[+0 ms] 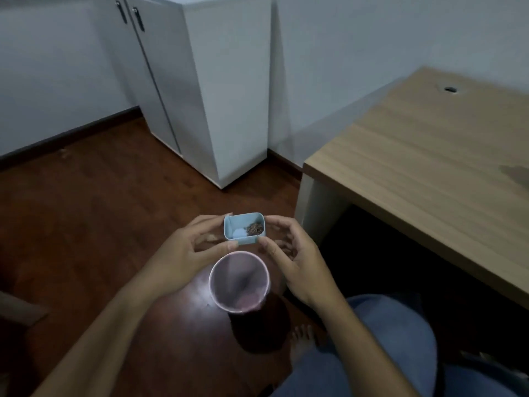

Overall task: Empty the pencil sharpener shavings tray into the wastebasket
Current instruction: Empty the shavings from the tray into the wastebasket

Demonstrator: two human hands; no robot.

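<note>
A dark brown wooden floor (86, 213) fills most of the left and middle of the frame. A tall white cabinet with two doors and dark handles (200, 90) stands in the upper middle, against pale walls. A light brown wooden desk top (429, 156) takes up the right side, with a small round hole near its far edge. It is dark under the desk.

At the bottom right there is a leg in blue jeans (383, 348). A bare foot (302, 338) rests on the floor just beside it.

Two bare arms reach in from the bottom of the frame to the middle. The left hand (183, 253) and the right hand (294, 262) hold one thing between them. It is a small light blue plastic tray with round corners (229, 229). The left thumb and fingers pinch its left side. The right thumb and fingers pinch its right side. The tray's open side faces up, toward the camera. A little heap of brown pencil shavings (254, 229) sits inside it, on the right.

Just below the tray in the frame is a small round pinkish wastebasket (217, 293). It stands on the floor between the two arms, and its open top looks up. The tray is up in the air, near the far rim of the wastebasket. Something pinkish lies at the bottom of the wastebasket, but it is too blurry to tell what.
</note>
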